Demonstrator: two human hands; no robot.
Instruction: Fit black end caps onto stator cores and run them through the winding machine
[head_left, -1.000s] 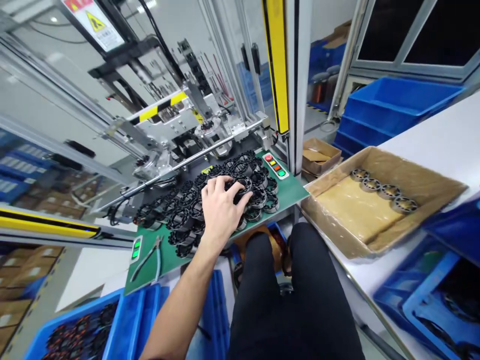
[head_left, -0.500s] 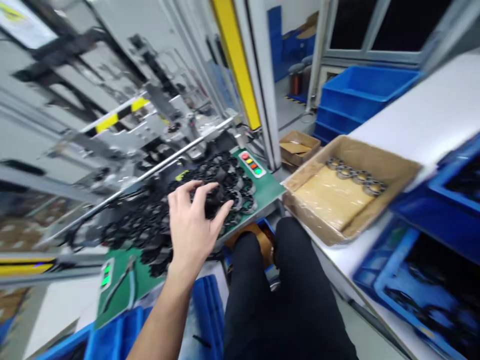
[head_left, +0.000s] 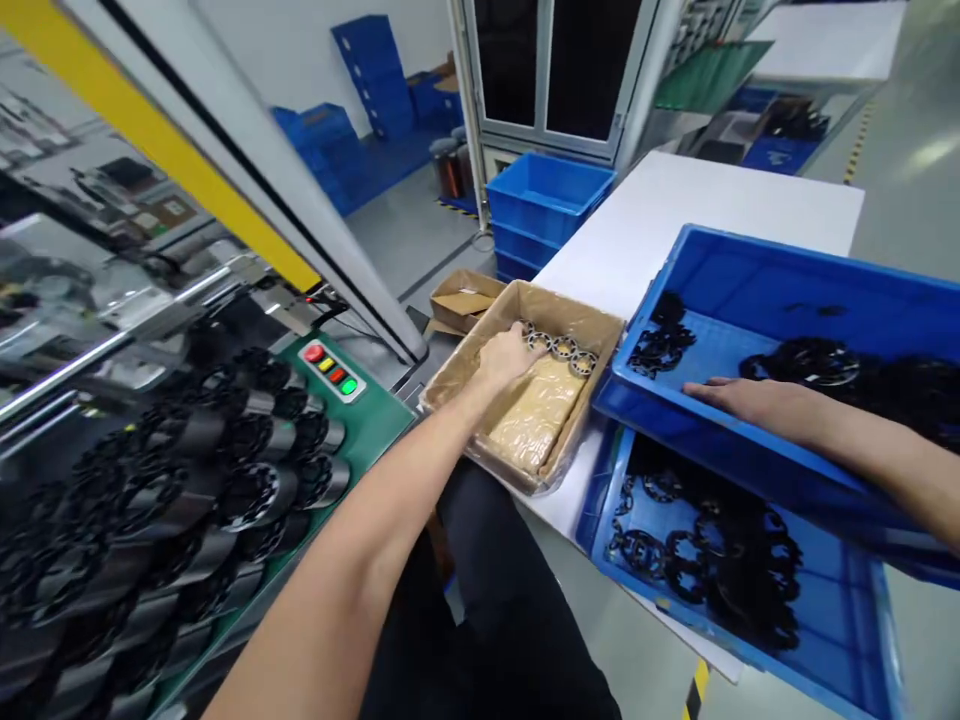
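My left hand [head_left: 504,357] reaches into a cardboard box [head_left: 551,305] lined with clear plastic. Its thumb and fingers are around a metal ring at the left end of a short row of toothed metal rings [head_left: 564,347]. Under them lies a tan packing sheet [head_left: 531,412]. On the right, my right hand [head_left: 739,397] is inside the upper blue bin [head_left: 787,265], just behind its near rim. Its fingers are stretched out, with nothing visible in them. Black ring-shaped parts [head_left: 814,362] lie beyond it, and a small black pile [head_left: 664,340] sits in the bin's left corner.
A lower blue bin [head_left: 622,570] holds more black rings. At left, stacked black-and-metal cylinders [head_left: 255,495] crowd a green bench [head_left: 375,415] with a button panel [head_left: 332,370]. A yellow-striped post [head_left: 247,215] rises beside it. Blue crates [head_left: 551,195] stand behind the white table [head_left: 645,215].
The view has swung right. My left hand has moved from above the black parts on the green bench into the cardboard box. My right hand has come into view in the upper blue bin.
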